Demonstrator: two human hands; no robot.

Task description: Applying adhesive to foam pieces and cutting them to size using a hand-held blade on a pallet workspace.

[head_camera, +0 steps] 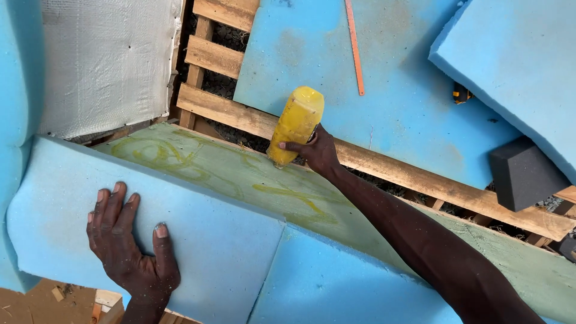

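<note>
My right hand (318, 151) grips a yellow plastic bottle (296, 123), tipped nozzle-down onto the greenish edge face of a thick blue foam slab (240, 180). Wavy yellow glue lines (288, 195) run along that edge face. My left hand (129, 240) lies flat with fingers spread on the slab's blue broad face (198, 240), near its left end. A seam divides the blue face just right of the middle.
A wooden pallet (216, 57) lies behind the slab. More blue foam sheets (408, 90) rest on it, with an orange strip (355, 48) on one. A dark grey foam block (525, 174) sits at right. White woven sheeting (102, 66) is at upper left.
</note>
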